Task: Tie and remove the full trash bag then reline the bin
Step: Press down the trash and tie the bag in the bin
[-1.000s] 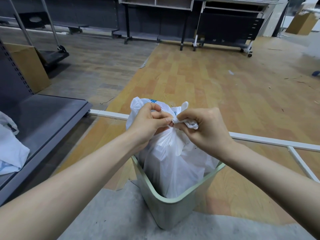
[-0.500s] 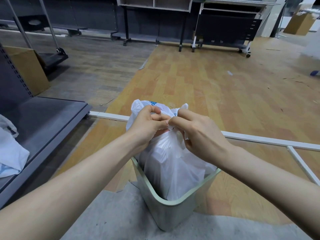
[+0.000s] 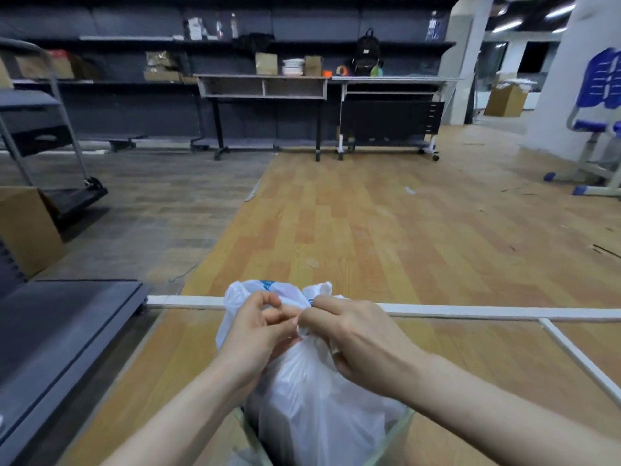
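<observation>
A full white trash bag (image 3: 316, 405) stands in a pale green bin (image 3: 400, 428) at the bottom of the view; only the bin's upper rim shows. The bag's top is gathered into a twisted neck with two loose ears sticking up behind my fingers. My left hand (image 3: 255, 334) pinches the gathered plastic from the left. From the right, my right hand (image 3: 356, 334) grips the same neck, fingers curled around it. The two hands touch at the knot, which they hide.
A low grey shelf platform (image 3: 57, 331) lies close on the left. A white floor frame rail (image 3: 470, 311) runs across just beyond the bag. A cardboard box (image 3: 23, 227) sits at far left, desks (image 3: 265, 89) and shelving at the back, a blue chair (image 3: 598, 109) at right.
The view has tilted upward, so the bag and bin sit lower in the picture and more of the room shows. Both hands still work the bag's neck, my right hand's fingers now wrapped tighter.
</observation>
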{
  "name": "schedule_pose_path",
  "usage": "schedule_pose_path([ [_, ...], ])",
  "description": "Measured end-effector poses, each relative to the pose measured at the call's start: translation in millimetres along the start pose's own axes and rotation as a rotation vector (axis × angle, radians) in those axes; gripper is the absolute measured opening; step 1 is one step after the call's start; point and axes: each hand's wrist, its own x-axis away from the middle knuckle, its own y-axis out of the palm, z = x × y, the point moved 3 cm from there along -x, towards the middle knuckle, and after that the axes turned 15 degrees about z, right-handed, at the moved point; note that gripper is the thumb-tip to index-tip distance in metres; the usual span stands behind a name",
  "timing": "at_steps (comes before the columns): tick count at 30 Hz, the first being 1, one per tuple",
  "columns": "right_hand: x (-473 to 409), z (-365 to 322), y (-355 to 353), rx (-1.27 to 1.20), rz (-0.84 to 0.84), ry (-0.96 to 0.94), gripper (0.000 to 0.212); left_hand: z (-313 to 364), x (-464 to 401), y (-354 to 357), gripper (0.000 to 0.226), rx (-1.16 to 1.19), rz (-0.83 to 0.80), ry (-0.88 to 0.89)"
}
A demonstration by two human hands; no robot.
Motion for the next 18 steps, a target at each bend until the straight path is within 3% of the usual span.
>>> schedule_pose_path([
  [5,-4.2,-5.9,-0.9,-0.095,-0.083,0.069,0.069,-1.2,0.2,0.7,0.029,-0.076,0.018,0.003],
  [9,-3.3,-2.1,-2.2,-0.031,-0.024,0.101,0.028,1.0,3.1,-0.7,0.033,-0.07,0.066,-0.016],
  [13,-3.3,-1.7,-2.6,-0.062,-0.067,0.072,0.028,-0.4,3.0,-0.7,0.033,-0.089,0.083,0.005],
  [18,-2.9,-1.3,1.6,-0.005,-0.139,0.171,0.027,-0.4,8.8,3.6,0.037,-0.126,0.069,0.098],
])
